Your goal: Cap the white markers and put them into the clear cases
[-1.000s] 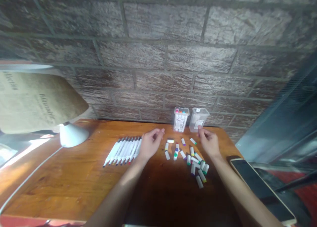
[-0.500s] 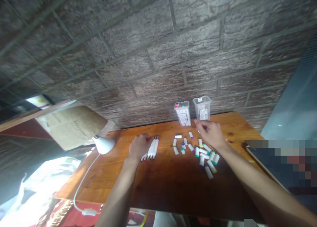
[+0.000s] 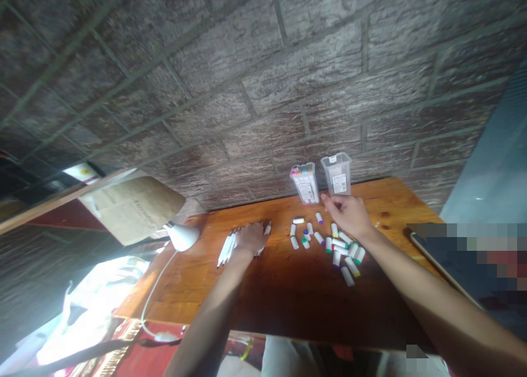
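Note:
My left hand (image 3: 251,238) lies palm down over a row of white markers (image 3: 224,249) with dark tips; its fingertips are hidden beneath it. One marker's end (image 3: 268,228) sticks out on its right side. My right hand (image 3: 349,214) hovers with curled fingers and thumb drawn together, just in front of an upright clear plastic box (image 3: 338,175). Whatever it may pinch is too small to make out. Below it lie several loose marker caps (image 3: 340,244), white with green, yellow, purple or blue ends.
A second clear box (image 3: 305,186) holding markers with coloured ends stands by the stone wall (image 3: 272,119). A white lamp (image 3: 183,237) with a cord sits left on the wooden table (image 3: 280,305), near a brown paper bag (image 3: 138,207). A dark flat object (image 3: 436,251) lies right.
My left hand has shifted right across the markers, uncovering those on the left and covering those on the right. My right hand stays near the clear box. The view has tilted slightly.

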The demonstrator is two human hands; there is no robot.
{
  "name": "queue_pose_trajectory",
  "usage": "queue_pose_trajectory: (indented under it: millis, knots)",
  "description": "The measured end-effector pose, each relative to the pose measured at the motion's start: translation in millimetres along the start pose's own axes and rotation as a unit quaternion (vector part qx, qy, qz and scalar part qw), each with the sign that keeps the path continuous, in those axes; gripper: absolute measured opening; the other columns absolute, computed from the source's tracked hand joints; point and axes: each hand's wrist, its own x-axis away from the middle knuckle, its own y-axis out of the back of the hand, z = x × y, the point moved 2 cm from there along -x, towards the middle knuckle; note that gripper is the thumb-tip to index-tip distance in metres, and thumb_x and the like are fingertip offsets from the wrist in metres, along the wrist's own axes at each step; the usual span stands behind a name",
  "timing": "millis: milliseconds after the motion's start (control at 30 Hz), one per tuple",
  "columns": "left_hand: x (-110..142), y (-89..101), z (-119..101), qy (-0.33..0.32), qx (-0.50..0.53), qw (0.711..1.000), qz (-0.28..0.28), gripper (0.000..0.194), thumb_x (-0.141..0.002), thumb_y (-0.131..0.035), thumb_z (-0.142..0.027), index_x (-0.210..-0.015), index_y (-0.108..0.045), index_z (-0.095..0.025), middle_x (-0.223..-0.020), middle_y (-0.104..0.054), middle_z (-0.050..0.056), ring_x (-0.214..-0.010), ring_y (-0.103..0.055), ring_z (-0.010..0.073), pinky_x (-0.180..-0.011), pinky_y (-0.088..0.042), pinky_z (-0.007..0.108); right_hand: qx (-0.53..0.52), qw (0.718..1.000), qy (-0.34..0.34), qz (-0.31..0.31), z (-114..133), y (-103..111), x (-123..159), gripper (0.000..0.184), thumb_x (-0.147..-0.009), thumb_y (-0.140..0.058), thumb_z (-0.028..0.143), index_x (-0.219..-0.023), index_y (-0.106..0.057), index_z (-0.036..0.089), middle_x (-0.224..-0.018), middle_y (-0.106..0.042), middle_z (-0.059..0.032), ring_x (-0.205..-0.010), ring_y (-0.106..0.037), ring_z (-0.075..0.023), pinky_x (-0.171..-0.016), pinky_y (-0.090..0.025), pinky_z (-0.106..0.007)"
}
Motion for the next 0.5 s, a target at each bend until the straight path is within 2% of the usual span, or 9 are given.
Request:
queue_pose_trajectory:
  millis: [100,167,233,267,367,433,500]
  knots:
    - [3,4.9,1,-0.028,0.042,0.999,0.0,0.021,-0.077,-0.064,-0.035,-0.072,-0.071,-0.017,-0.079,-0.072,0.013,-0.088,-0.069,0.0333,-0.074,-0.047,0.037,-0.006,1.0,-0.01,0.006,0,0,0,0.052,-0.092,-0.048,0.05,-0.055,-0.069,0.019,-0.047,-0.061,-0.0024,-0.044,-0.053,-0.0146,-0.051,-0.033,-0.027]
    - [5,12.9,1,-0.068,0.087,0.994,0.0,0.03,-0.082,-0.058,-0.041,-0.067,-0.068,-0.018,-0.066,-0.066,0.006,-0.076,-0.066,0.0243,-0.066,-0.043,0.029,-0.017,1.0,-0.02,0.013,1,0,1,0.051,-0.091,-0.05,0.05,-0.055,-0.069,0.019,-0.046,-0.061,-0.0023,-0.044,-0.053,-0.0149,-0.051,-0.034,-0.028]
    - [6,22.4,-4,-0.12,0.189,0.975,0.005,0.039,-0.086,-0.052,-0.048,-0.064,-0.063,-0.017,-0.058,-0.056,0.0,-0.063,-0.057,0.0153,-0.058,-0.037,0.024,-0.038,0.998,-0.034,0.024,1,-1,1,0.051,-0.09,-0.051,0.051,-0.055,-0.068,0.019,-0.046,-0.06,-0.002,-0.045,-0.053,-0.015,-0.052,-0.034,-0.028]
    - [6,26.7,-9,-0.15,0.297,0.943,0.014,0.04,-0.086,-0.054,-0.049,-0.064,-0.061,-0.016,-0.055,-0.051,-0.002,-0.056,-0.05,0.0121,-0.054,-0.033,0.023,-0.058,0.997,-0.044,0.031,1,-2,1,0.051,-0.09,-0.052,0.052,-0.055,-0.068,0.018,-0.046,-0.059,-0.0018,-0.046,-0.053,-0.0149,-0.052,-0.035,-0.027]
    - [3,32.0,-28,-0.213,0.572,0.789,0.069,0.037,-0.08,-0.066,-0.049,-0.068,-0.064,-0.014,-0.051,-0.042,-0.006,-0.048,-0.033,0.0067,-0.048,-0.024,0.022,-0.151,0.983,-0.082,0.066,2,-6,2,0.051,-0.088,-0.053,0.058,-0.062,-0.069,0.017,-0.051,-0.06,-0.0009,-0.05,-0.053,-0.0141,-0.053,-0.037,-0.026]
    - [-2,28.9,-41,-0.226,0.662,0.71,0.083,0.033,-0.077,-0.073,-0.045,-0.071,-0.067,-0.013,-0.051,-0.045,-0.005,-0.047,-0.032,0.0052,-0.047,-0.023,0.02,-0.203,0.969,-0.099,0.097,4,-8,2,0.049,-0.085,-0.056,0.06,-0.067,-0.071,0.017,-0.055,-0.061,-0.0001,-0.052,-0.053,-0.0135,-0.054,-0.038,-0.026]
    - [-6,22.5,-49,-0.224,0.716,0.657,0.075,0.029,-0.075,-0.077,-0.041,-0.074,-0.069,-0.012,-0.057,-0.056,-0.002,-0.048,-0.039,0.0046,-0.048,-0.029,0.019,-0.225,0.96,-0.101,0.128,4,-11,3,0.046,-0.082,-0.061,0.06,-0.069,-0.071,0.017,-0.059,-0.063,-0.0002,-0.054,-0.055,-0.0134,-0.056,-0.04,-0.026]
